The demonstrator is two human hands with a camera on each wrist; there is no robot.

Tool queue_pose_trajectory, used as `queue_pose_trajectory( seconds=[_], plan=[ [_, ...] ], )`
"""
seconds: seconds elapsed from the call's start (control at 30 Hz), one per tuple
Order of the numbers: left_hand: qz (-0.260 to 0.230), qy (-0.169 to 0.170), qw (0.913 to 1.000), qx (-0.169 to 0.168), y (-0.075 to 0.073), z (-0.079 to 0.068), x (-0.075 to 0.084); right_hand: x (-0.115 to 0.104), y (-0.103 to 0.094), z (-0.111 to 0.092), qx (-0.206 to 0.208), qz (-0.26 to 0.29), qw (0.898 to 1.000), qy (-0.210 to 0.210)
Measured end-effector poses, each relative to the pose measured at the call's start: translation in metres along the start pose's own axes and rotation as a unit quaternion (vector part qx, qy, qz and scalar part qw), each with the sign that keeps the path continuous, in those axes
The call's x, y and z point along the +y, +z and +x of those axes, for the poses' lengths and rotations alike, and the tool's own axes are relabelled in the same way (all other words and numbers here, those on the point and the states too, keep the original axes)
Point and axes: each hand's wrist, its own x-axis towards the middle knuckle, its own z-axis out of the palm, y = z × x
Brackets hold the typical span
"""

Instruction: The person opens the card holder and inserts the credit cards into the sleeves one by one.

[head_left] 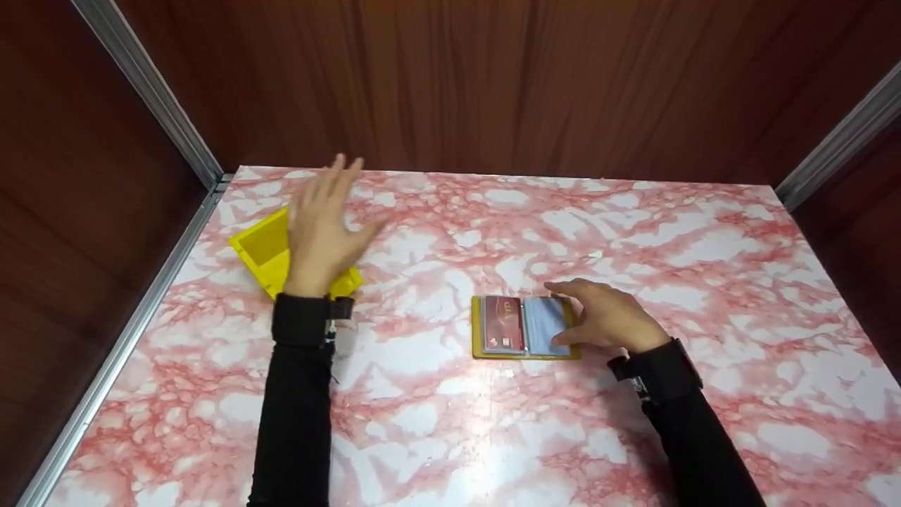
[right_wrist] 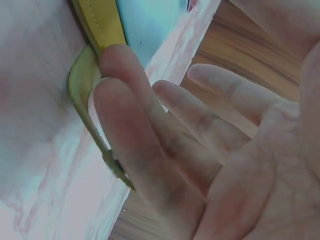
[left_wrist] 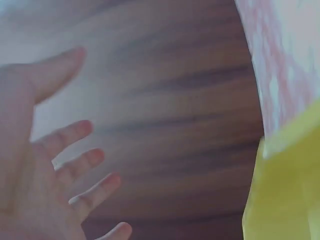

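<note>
A yellow card holder (head_left: 477, 334) lies spread out near the middle of the table. Its left side shows a reddish card (head_left: 502, 324) behind clear plastic, and its right side a pale sleeve (head_left: 543, 325). At the holder's right edge is my right hand (head_left: 612, 313), fingers extended and thumb apart. The right wrist view shows those fingertips close against a yellowish strap (right_wrist: 82, 82) of the holder; whether they touch it I cannot tell. My left hand (head_left: 322, 229), fingers spread and holding nothing, hovers over a yellow open box (head_left: 262, 245), hiding part of it.
The table (head_left: 422, 422) has a red-and-white marbled top. Dark wood-grain panels (head_left: 493, 84) stand behind it and at both sides, with metal rails (head_left: 155, 91) at the corners.
</note>
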Motion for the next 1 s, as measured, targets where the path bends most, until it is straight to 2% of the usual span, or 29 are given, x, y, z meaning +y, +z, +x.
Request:
queue_pose_trajectory(
  seconds=[0.1,0.2,0.37,0.5,0.6,0.8,0.9,1.0],
  plan=[
    [0.024,0.026,0.9988,-0.032,0.014,-0.003,0.012,0.001,-0.001,0.000,0.035,-0.003,0.999,-0.003],
    [0.049,0.037,0.9972,-0.043,0.021,-0.006,0.015,0.004,-0.003,0.001,0.091,-0.007,0.996,-0.013],
    [0.080,0.031,0.9958,-0.034,0.024,-0.013,0.002,0.018,-0.013,0.002,0.191,-0.046,0.980,-0.037],
    [0.082,0.021,0.9961,-0.027,0.024,-0.018,-0.013,0.039,-0.027,-0.006,0.235,-0.079,0.968,-0.024],
    [0.084,0.017,0.9961,-0.020,0.023,-0.020,-0.021,0.057,-0.036,-0.015,0.232,-0.086,0.969,0.010],
    [0.103,0.012,0.9941,-0.034,0.019,-0.023,-0.032,0.086,-0.046,-0.030,0.220,-0.073,0.971,0.061],
    [0.107,0.009,0.9933,-0.043,0.019,-0.023,-0.031,0.088,-0.048,-0.031,0.204,-0.059,0.975,0.063],
    [0.094,0.018,0.9925,-0.076,0.025,-0.021,-0.022,0.080,-0.046,-0.027,0.159,-0.026,0.985,0.054]
  ],
)
